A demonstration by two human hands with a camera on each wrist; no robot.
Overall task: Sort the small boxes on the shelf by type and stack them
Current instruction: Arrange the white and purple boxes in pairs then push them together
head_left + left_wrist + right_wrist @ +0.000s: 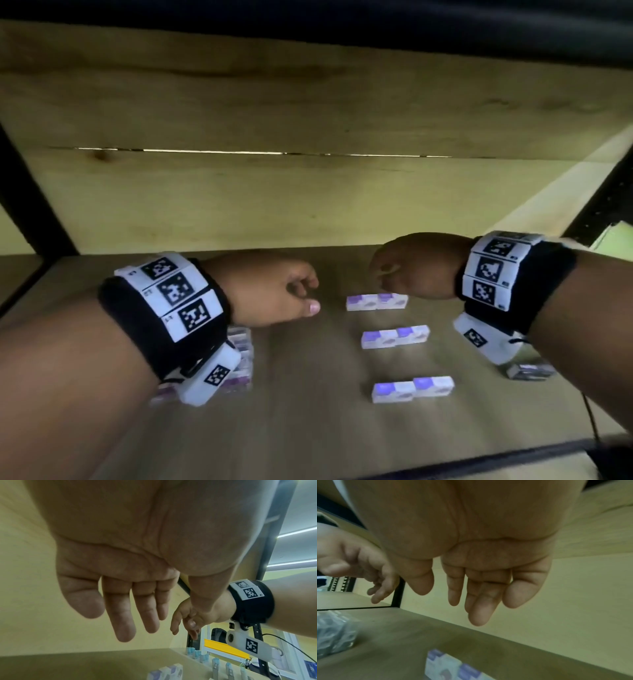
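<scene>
On the left of the shelf (308,428), half hidden under the left forearm and its wrist camera, stands a stack of small boxes (241,359) with purple-and-white faces; several layers show, so part of the stacking looks done, though how many boxes it holds and whether they are all of one type cannot be told from here.

The left hand (274,291) hangs above the shelf just past that stack, fingers loosely bent, holding nothing; the left wrist view shows the palm bare and the fingers slack.

To the right of it, in the middle of the shelf, three pairs of purple-and-white boxes lie flat, one behind another: a far pair (376,302), a middle pair (395,336) and a near pair (412,389). In each pair the two boxes sit end to end, touching. The pairs are well apart from each other and from the stack. None of them is stacked, so these six read as the bulk of what is left.

The right hand (418,265) hovers over the far pair, empty as well; the right wrist view shows its fingers relaxed and pointing down, with boxes below them on the shelf.

At the far right, under the right wrist camera, a darker box (531,370) lies alone on the shelf, blurred. It looks like a different type and would, I judge, need a place of its own.

On balance the task seems partway through: one stack begun on the left, seven boxes still lying loose.
</scene>
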